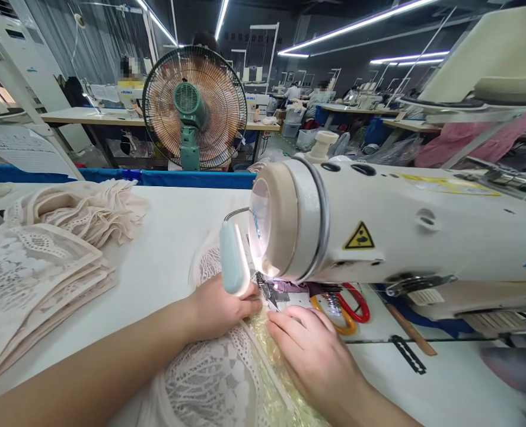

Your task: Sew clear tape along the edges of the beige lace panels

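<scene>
Beige lace fabric (218, 379) lies under the sewing machine (378, 219), running down toward me. My left hand (222, 308) is closed on the lace left of the lit needle area, its fingertips partly behind a pale-blue clip-on lamp (233, 258). My right hand (311, 341) is closed just right of the presser foot (269, 293), fingers together and bent at the work's edge; what they pinch is hidden. Between my hands, a narrow pale strip (269, 370) runs over crinkled yellowish translucent material (265, 332).
Stacked lace pieces (35, 267) lie at left. Red-handled scissors (360, 302), an orange handle (347, 323), a wooden-handled stick (411, 329) and a black razor blade (408, 354) lie right of my hand. A large fan (194, 107) stands beyond the table; people sit at machines farther back.
</scene>
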{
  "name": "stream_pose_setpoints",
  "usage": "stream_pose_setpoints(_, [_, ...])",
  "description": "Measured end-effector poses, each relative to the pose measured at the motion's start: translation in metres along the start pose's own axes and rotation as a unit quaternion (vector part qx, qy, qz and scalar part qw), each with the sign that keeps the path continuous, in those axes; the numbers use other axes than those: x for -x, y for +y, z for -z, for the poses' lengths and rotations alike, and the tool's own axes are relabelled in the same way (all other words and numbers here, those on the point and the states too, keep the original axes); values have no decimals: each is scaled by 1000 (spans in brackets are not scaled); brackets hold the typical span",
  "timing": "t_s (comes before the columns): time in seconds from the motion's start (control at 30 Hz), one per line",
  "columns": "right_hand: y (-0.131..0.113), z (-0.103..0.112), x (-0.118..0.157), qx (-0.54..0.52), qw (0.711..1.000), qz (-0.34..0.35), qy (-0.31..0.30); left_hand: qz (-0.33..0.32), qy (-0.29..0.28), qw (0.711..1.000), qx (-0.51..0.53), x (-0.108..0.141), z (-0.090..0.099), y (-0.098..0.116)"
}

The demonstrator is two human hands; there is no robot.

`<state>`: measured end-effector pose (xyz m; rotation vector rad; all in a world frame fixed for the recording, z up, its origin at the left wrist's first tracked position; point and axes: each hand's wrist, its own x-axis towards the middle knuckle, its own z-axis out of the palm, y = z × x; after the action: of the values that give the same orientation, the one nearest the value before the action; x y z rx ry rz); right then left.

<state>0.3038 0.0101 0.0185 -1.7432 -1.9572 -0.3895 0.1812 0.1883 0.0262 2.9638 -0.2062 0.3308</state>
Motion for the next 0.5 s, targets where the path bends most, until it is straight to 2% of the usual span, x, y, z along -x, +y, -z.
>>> stream_pose_setpoints(0.2, [0,4,-1,-27,1000,2,0,13,-16,999,24,-4,8,1])
stream_pose_setpoints(0.4, [0,3,0,-29,1000,6,-2,91,-26,992,79,-10,20,-1])
stream_pose_setpoints(0.5, [0,3,-1,-27,1000,8,-5,84,-25,993,79,-11,20,-4])
